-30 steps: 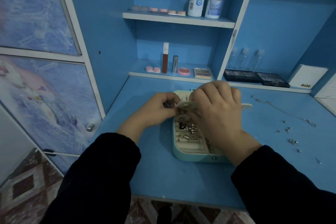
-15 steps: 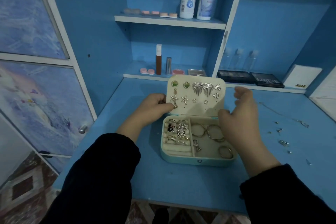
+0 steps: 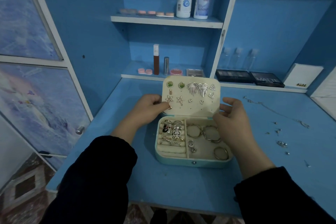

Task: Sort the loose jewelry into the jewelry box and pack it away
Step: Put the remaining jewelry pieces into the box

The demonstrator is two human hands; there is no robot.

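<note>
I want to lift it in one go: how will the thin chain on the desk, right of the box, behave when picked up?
The chain is probably floppy: it lies in a loose thin line on the desk, so it would likely dangle from a pinch. It looks fine and light, so it may slip. Its thicker end could swing.

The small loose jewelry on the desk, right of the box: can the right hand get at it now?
Probably yes. The right hand is by the right edge of the lid, and only bare desk lies between it and the loose jewelry. Nothing stands in the way.
</note>
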